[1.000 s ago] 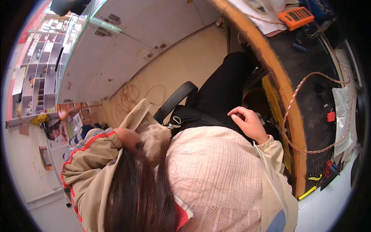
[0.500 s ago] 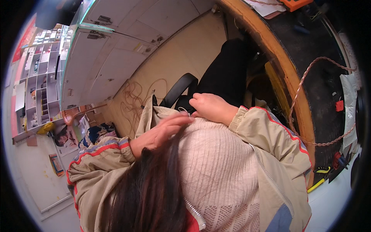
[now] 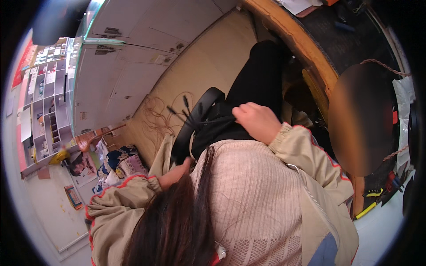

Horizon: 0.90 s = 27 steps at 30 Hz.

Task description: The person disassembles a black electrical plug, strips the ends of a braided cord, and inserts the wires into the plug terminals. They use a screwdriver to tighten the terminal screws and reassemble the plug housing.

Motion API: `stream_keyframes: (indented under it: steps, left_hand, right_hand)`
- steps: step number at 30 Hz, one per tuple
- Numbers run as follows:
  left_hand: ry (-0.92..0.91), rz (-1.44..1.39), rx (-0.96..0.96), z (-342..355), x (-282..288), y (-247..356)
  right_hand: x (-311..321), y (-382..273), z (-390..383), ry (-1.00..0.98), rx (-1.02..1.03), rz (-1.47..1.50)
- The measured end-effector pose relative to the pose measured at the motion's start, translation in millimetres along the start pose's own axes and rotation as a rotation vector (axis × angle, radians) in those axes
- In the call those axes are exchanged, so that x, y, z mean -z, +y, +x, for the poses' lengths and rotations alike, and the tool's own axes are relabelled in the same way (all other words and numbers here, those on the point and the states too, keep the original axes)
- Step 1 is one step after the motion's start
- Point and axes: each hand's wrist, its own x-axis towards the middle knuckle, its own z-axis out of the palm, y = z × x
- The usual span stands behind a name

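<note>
My right hand (image 3: pixel 258 120) is closed over my lap. Its fingers are at the end of a bundle of thin black cords (image 3: pixel 195 119) with stiff tips, which fan out to the left over my black trousers (image 3: pixel 259 73). Beside the cords a wide black strap (image 3: pixel 181 144) curves down at my waist. My left hand (image 3: pixel 174 175) is low at my left side, near the strap and the jacket's edge. Hair hides most of its fingers, so its grip does not show. An open beige jacket (image 3: pixel 306 148) lies over my cream knit top (image 3: pixel 248 186).
White cabinets (image 3: pixel 128 75) stand ahead on the left, with loose brown cord (image 3: pixel 157 115) on the floor beside them. A wood-edged workbench (image 3: pixel 306 42) runs along the right, holding yellow-handled tools (image 3: pixel 366 210). A blurred oval covers part of it. Shelves (image 3: pixel 49 111) stand far left.
The hands have moved apart: my right hand shifted slightly right, my left hand drew back lower behind the hair. The black cords now show fanned out over my lap.
</note>
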Motion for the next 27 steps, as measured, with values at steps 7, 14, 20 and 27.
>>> stream_keyframes:
  steps: [7, 14, 20, 27]
  left_hand:
    - [0.56, 0.143, -0.181, 29, -1, 114]
    - [0.619, 0.114, -0.562, 79, 3, 194]
    - [0.243, 0.267, -0.657, 87, 37, 248]
    - [0.105, 0.318, -0.855, 115, 52, 283]
  right_hand:
    - [43, -7, -92, 0.174, -0.349, 0.154]
    - [49, -14, -158, 0.251, -0.733, 0.316]
    - [59, -5, -159, 0.251, -0.724, 0.308]
    - [69, 7, -117, 0.193, -0.53, 0.021]
